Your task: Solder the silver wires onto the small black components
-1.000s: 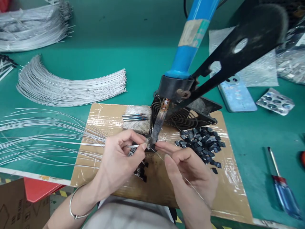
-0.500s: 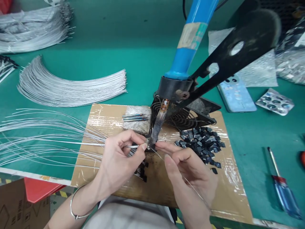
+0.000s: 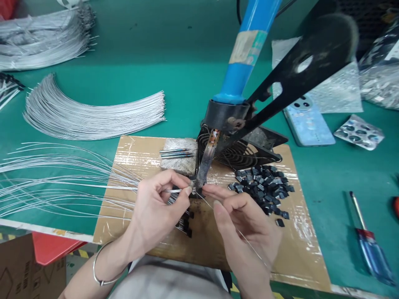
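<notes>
My left hand (image 3: 160, 209) is closed in a pinch on a thin wire (image 3: 174, 191), its end right at the tip of a soldering iron. The small part at the wire's end is mostly hidden by my fingertips. The soldering iron (image 3: 238, 77) has a blue handle and is clamped tip-down in a black metal bracket (image 3: 299, 91). Between thumb and fingers, my right hand (image 3: 249, 232) holds thin solder wire (image 3: 252, 246), which runs up to the iron's tip. Under my left hand lie wires with black connectors (image 3: 187, 232) on their ends.
Black connector pieces (image 3: 262, 187) are heaped right on the cardboard (image 3: 299, 257), near a black fan (image 3: 230, 153). Thin rods (image 3: 176, 153) rest on a pale block. Wire bundles (image 3: 102, 118) lie left; a phone (image 3: 310, 122), blister pack (image 3: 358, 133) and screwdriver (image 3: 370, 249) lie right.
My right hand has shifted slightly left with the solder wire. The iron and its bracket appear a little further left. My left hand keeps its pinch almost unmoved.
</notes>
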Available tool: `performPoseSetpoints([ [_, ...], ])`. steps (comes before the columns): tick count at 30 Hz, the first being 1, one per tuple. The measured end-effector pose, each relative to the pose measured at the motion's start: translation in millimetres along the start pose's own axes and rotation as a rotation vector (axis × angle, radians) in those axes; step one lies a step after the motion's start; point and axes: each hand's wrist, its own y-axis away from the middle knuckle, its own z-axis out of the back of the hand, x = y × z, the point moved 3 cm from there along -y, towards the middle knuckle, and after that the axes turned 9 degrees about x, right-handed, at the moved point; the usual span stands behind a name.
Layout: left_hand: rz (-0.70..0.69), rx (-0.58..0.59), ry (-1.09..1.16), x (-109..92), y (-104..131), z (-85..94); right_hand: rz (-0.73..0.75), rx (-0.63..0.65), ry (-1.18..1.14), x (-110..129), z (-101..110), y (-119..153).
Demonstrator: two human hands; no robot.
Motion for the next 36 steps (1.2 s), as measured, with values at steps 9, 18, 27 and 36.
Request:
performPoseSetpoints([
  [9, -0.01, 0.006, -0.029, 1.4, 2.6, 1.3, 0.008, -0.014, 0.053, 1.6, -0.7, 1.4],
  [18, -0.019, 0.013, -0.034, 3.8, 3.9, 1.5, 0.007, -0.029, 0.034, 3.1, -2.2, 2.4],
  [27, -0.012, 0.009, -0.06, 1.7, 2.3, 0.4, 0.022, -0.022, 0.091, 2.5, -0.5, 2.3],
  [36, -0.028, 0.014, -0.051, 3.0, 3.7, 1.1, 0.013, -0.043, 0.064, 2.3, -2.8, 2.8],
])
